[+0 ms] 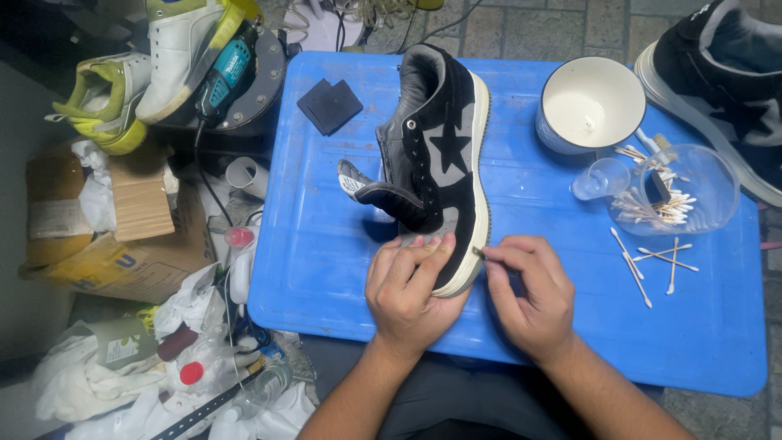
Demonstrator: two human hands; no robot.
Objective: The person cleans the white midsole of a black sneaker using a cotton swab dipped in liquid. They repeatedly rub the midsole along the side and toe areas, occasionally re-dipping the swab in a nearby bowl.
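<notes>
Blue plastic forms the counter (326, 269), with a dark foam pad (329, 106) at its far left corner. The black-and-grey sneaker (436, 155) lies on its side mid-counter, sole edge facing right for access. The left hand (407, 285) clamps the toe, fingers closed over the upper to steady it. The right hand (529, 285) pinches a small tool (481, 253) against the pale sole edge. Farther right stand a white mug (588, 106) and a clear jar of cotton swabs (676, 191), with loose swabs (652, 261) within reach.
</notes>
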